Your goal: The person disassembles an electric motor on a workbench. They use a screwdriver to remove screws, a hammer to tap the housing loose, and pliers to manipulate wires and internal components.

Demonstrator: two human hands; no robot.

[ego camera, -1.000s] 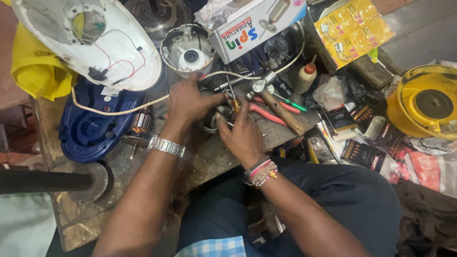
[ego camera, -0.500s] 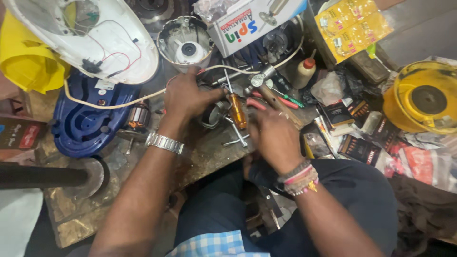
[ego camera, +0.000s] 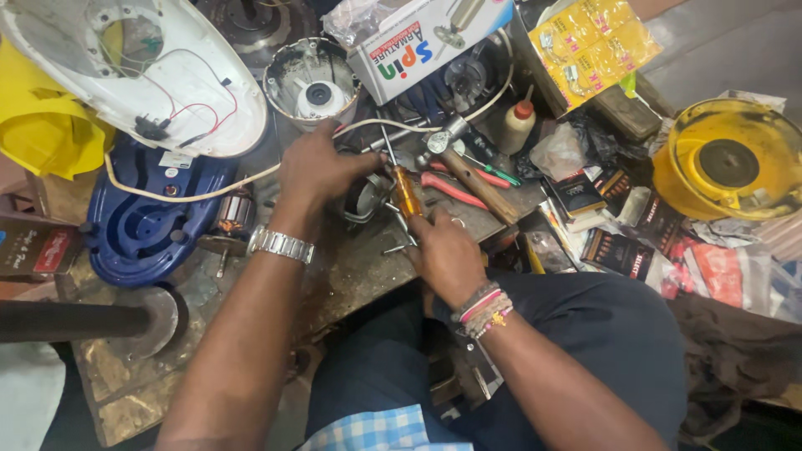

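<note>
My left hand (ego camera: 316,167), with a metal watch on the wrist, presses down on a small round metal motor part (ego camera: 365,199) on the workbench. My right hand (ego camera: 444,246), with bead bracelets on the wrist, grips a screwdriver with an amber handle (ego camera: 407,192). Its metal shaft points up and away from me, past the motor part. A wooden-handled hammer (ego camera: 468,171) lies just right of the screwdriver. Red-handled pliers (ego camera: 451,188) lie beside it.
A white appliance shell (ego camera: 142,71) with wires sits over a blue base (ego camera: 142,225) at the left. A copper-wound armature (ego camera: 234,219), a metal motor cup (ego camera: 316,83), a cardboard box (ego camera: 418,38), a small glue bottle (ego camera: 518,125), a yellow jar (ego camera: 723,167) and packets crowd the bench.
My right hand drew back toward me and now grips the amber screwdriver handle from below. My left hand stayed on the motor part.
</note>
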